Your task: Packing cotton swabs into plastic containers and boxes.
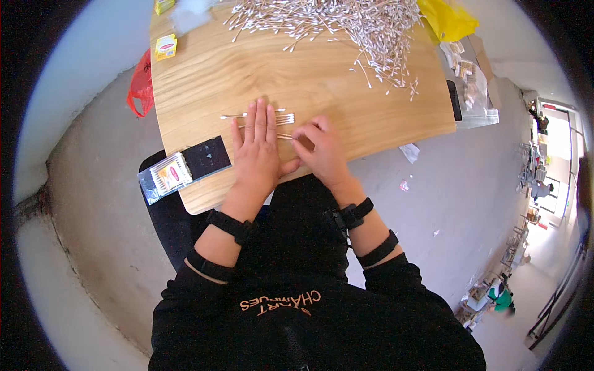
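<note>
My left hand (257, 157) lies flat on the wooden table near its front edge, fingers stretched out over a few cotton swabs. From under it a small row of cotton swabs (286, 119) sticks out to the right, white tips showing. One more swab tip (225, 117) shows to the left of the fingers. Just right of this hand, my right hand (322, 151) pinches the ends of a couple of swabs (284, 136) between thumb and fingers. How many swabs lie beneath the left palm is hidden.
A large heap of loose cotton swabs (371, 31) covers the table's far right. A clear packet of swabs (170, 175) lies on a black pad (210, 156) at the front left. Around the edges are a yellow card (166, 47), a red bag (142, 86) and a yellow bag (447, 21).
</note>
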Action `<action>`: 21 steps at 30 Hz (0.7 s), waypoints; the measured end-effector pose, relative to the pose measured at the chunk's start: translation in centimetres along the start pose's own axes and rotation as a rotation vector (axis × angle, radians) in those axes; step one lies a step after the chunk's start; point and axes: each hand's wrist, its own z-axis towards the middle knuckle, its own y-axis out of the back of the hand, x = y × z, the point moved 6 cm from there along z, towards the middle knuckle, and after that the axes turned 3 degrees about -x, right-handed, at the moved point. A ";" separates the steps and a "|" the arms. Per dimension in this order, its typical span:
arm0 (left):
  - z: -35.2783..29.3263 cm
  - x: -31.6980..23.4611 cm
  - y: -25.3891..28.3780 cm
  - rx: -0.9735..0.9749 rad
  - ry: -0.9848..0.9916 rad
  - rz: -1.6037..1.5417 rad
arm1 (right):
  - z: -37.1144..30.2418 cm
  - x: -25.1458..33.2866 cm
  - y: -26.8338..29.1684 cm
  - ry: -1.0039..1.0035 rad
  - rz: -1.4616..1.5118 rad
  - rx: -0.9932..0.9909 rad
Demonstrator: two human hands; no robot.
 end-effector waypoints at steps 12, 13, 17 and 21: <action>-0.7 0.3 0.9 0.030 -0.005 -0.028 | 1.0 -0.6 -1.1 -0.131 0.155 -0.008; -0.9 0.6 1.4 0.050 -0.025 -0.073 | 1.0 -0.8 -0.7 -0.154 0.166 -0.053; -0.7 3.5 3.5 0.045 -0.052 -0.020 | 0.5 -2.3 -0.3 -0.487 0.569 -0.190; 0.5 5.0 2.7 -0.044 -0.102 -0.099 | 0.7 -2.6 -1.0 -0.415 0.565 -0.257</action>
